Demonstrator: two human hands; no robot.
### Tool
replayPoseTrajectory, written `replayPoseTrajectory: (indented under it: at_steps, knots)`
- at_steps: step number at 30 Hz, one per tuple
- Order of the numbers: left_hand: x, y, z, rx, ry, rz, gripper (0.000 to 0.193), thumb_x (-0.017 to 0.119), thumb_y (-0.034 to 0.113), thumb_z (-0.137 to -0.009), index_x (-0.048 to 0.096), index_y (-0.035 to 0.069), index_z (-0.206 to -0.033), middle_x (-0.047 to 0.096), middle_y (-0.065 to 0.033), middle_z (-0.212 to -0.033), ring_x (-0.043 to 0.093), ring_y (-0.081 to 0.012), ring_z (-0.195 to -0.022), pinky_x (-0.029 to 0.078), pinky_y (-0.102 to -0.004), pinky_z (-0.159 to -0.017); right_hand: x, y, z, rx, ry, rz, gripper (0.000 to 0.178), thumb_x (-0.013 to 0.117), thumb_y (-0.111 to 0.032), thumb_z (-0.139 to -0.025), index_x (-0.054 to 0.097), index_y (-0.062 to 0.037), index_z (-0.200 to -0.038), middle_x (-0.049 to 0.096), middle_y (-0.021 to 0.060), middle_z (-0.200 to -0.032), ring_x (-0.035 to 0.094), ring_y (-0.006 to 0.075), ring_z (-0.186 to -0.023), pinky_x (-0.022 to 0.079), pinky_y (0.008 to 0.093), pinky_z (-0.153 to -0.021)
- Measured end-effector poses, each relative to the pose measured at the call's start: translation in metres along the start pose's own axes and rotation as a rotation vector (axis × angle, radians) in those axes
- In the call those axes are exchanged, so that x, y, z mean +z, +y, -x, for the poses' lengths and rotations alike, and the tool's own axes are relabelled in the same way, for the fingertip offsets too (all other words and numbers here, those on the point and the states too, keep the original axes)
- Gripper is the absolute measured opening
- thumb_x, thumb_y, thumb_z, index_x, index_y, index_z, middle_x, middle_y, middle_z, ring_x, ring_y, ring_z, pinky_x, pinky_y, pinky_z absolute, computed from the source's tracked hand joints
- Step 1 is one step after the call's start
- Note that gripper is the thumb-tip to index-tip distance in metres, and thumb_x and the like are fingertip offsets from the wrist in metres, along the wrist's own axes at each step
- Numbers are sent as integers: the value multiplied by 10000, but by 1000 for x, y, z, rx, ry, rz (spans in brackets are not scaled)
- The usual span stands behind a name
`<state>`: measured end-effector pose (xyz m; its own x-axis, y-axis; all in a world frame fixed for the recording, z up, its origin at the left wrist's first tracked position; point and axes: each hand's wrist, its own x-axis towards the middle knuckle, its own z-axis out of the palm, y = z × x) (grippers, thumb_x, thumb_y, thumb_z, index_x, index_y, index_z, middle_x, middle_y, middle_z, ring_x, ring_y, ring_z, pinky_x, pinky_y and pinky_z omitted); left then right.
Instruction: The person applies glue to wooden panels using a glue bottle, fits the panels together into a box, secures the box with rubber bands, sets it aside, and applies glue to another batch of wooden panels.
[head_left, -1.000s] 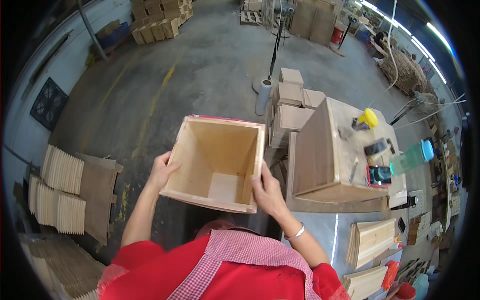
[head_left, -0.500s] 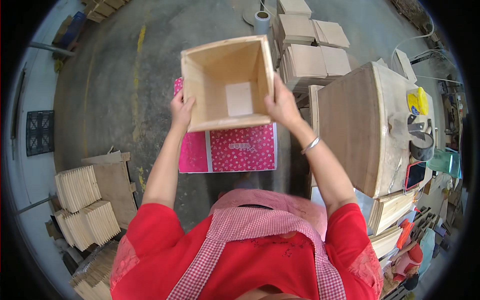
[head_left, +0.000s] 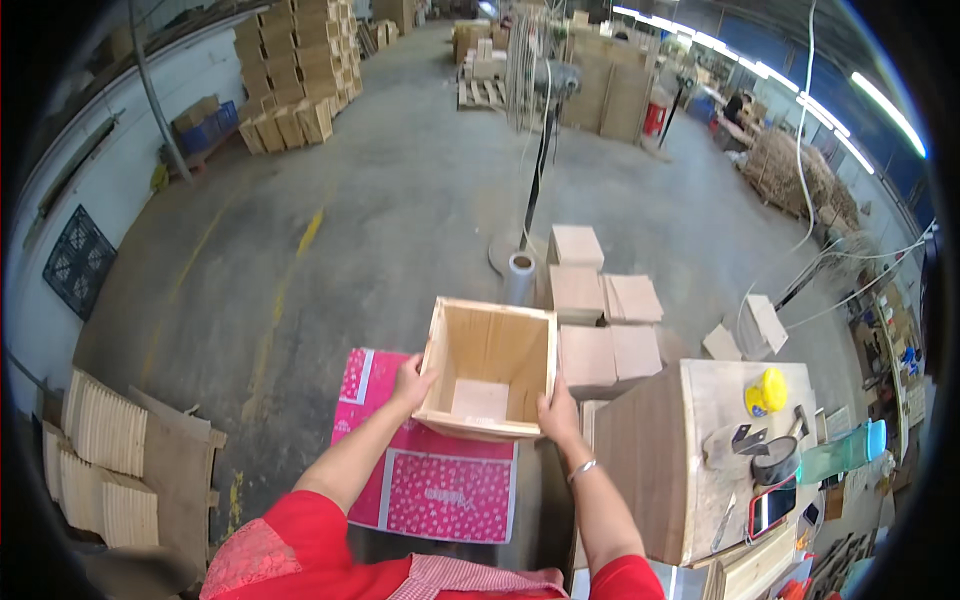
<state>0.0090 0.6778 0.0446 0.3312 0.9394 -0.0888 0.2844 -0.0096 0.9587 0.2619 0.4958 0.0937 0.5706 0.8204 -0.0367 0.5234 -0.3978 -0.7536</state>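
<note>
Between my two hands is an open-topped wooden box [head_left: 492,342], its mouth tipped toward me so the inner walls and pale bottom show. My left hand [head_left: 410,384] is closed on the box's left side near the lower corner. Gripping the right side is my right hand [head_left: 558,412], with a bracelet on that wrist. Below the box lies a pink patterned mat [head_left: 450,502] with white bands. The fingers behind the box walls are hidden.
A wooden workbench [head_left: 640,470] at right bears a yellow tub [head_left: 766,392], a tape roll [head_left: 778,462], a hammer and a phone [head_left: 774,504]. Stacked wood panels [head_left: 608,352] stand beyond the box, near a film roll [head_left: 519,278] and a fan stand. More slats [head_left: 105,420] are at left.
The view has tilted up, showing more of the workshop ahead. Both hands still hold the box, which now appears lower and smaller in the picture.
</note>
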Motion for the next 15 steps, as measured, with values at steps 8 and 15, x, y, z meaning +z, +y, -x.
replayPoseTrajectory:
  at_steps: [8,15]
  knots:
    - [-13,-54,37,-222,473,256,319,608,278,-965,638,26,-1158,683,-118,-1061,634,-218,-1008,495,-363,-883,21,108,181,-133,243,-69,348,547,-233,-967,620,39,-1173,646,273,-1121,619,435,-1042,494,469,-919]
    - [31,-178,295,-332,-208,-688,253,627,338,-828,741,122,-894,722,-154,-915,695,-352,-870,533,-481,-769,35,245,432,427,-77,123,168,633,-175,-919,684,-36,-839,571,78,-749,512,199,-717,431,343,-619]
